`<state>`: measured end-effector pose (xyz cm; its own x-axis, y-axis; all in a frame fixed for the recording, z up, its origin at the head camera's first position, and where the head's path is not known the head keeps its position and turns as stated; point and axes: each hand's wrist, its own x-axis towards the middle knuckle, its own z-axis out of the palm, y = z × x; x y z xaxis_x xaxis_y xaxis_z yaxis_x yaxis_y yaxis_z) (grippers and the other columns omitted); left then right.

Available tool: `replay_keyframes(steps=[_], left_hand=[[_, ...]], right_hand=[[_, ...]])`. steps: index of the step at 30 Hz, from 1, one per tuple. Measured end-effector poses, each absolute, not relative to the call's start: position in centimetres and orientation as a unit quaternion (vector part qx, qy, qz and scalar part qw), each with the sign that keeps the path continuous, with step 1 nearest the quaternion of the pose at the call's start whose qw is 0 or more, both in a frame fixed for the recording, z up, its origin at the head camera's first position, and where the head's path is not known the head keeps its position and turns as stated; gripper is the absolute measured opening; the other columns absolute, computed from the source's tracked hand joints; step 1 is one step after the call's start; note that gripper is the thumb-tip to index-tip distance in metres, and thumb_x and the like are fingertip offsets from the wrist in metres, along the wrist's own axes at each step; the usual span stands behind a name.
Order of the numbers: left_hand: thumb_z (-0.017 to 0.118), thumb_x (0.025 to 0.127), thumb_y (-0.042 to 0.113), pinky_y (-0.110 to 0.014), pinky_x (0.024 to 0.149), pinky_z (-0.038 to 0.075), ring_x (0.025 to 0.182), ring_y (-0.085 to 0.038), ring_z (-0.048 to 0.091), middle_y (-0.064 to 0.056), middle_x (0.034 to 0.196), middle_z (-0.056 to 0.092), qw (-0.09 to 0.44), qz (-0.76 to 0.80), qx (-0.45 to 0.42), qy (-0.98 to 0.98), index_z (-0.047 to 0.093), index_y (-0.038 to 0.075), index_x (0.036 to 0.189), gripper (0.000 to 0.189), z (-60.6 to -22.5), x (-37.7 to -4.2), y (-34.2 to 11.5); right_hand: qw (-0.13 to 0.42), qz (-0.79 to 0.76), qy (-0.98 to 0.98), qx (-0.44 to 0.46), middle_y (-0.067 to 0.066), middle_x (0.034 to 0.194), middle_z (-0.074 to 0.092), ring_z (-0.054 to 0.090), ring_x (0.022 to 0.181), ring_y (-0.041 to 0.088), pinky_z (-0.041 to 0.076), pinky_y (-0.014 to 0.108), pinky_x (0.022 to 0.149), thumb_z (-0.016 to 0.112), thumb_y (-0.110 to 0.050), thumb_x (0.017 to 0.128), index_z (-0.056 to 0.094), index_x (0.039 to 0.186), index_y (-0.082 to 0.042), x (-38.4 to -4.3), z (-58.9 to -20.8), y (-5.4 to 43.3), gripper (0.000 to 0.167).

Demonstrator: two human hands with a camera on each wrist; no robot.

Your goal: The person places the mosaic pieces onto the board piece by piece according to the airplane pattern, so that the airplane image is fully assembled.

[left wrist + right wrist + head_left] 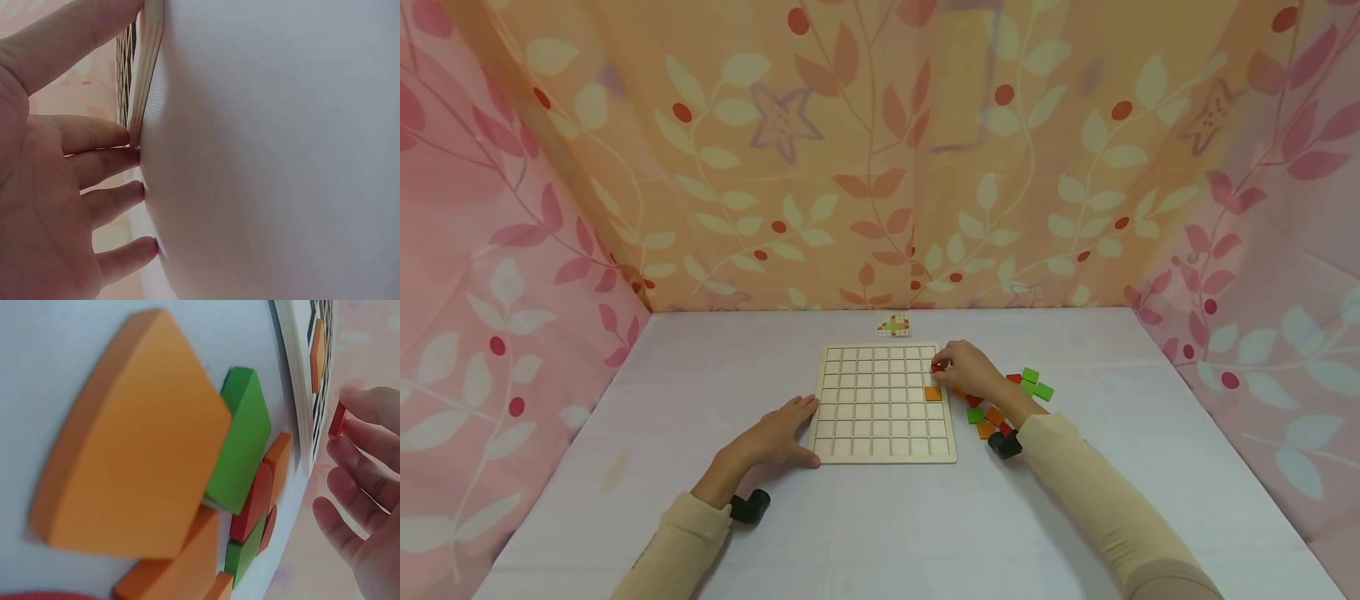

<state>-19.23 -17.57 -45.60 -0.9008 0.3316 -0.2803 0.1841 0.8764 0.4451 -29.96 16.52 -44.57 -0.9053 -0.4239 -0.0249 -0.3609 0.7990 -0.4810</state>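
A pale wooden grid board [872, 412] lies on the white table. My right hand [967, 369] pinches a small red tile [338, 420] between thumb and fingers, over the board's far right corner in the head view. An orange square tile [932, 393] sits in a cell of the right column, nearer to me than the red one. At the board's left edge rests my left hand [781, 433], its fingers spread, thumb by the near left corner. In the left wrist view those fingertips touch the table and the board's side [147, 69].
Right of the board lie loose tiles, among them green tiles [1031, 375], an orange tile [985, 430] and a red tile [1014, 378], partly behind my right forearm. A small printed pattern card [893, 323] lies beyond the board. Floral curtains [880, 167] surround the table.
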Motion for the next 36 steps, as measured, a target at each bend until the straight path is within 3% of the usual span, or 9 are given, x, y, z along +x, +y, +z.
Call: replay_keyframes(steps=[10, 17, 36], left_hand=[[0.086, 0.071, 0.033, -0.062, 0.116, 0.022, 0.149, -0.039, 0.019, -0.016, 0.160, 0.028, 0.173, 0.215, 0.136, 0.952, 0.032, 0.002, 0.151, 0.102, -45.7, -19.2, -17.7], [0.086, 0.071, 0.033, -0.062, 0.116, 0.022, 0.150, -0.039, 0.019, -0.016, 0.160, 0.027, 0.174, 0.216, 0.134, 0.951, 0.031, 0.002, 0.151, 0.102, -45.7, -19.2, -17.6], [0.086, 0.071, 0.032, -0.062, 0.115, 0.023, 0.149, -0.039, 0.020, -0.017, 0.160, 0.028, 0.170, 0.215, 0.137, 0.952, 0.032, 0.001, 0.151, 0.101, -45.4, -19.0, -17.5]], right_hand=[[0.071, -0.217, 0.948, -0.220, 0.004, 0.092, 0.069, 0.055, 0.088, 0.020, 0.050, 0.038, 0.088, 0.074, -0.021, 0.085, 0.075, 0.103, -0.006, -29.9, -45.0, 15.5, 0.024], [0.070, -0.199, 0.949, -0.236, 0.003, 0.089, 0.067, 0.053, 0.082, 0.017, 0.049, 0.034, 0.082, 0.074, -0.022, 0.085, 0.076, 0.102, -0.006, -30.2, -45.3, 15.2, 0.023], [0.065, -0.192, 0.947, -0.250, 0.004, 0.092, 0.067, 0.058, 0.087, 0.019, 0.050, 0.038, 0.087, 0.072, -0.021, 0.087, 0.076, 0.099, -0.006, -30.0, -45.2, 15.1, 0.019]])
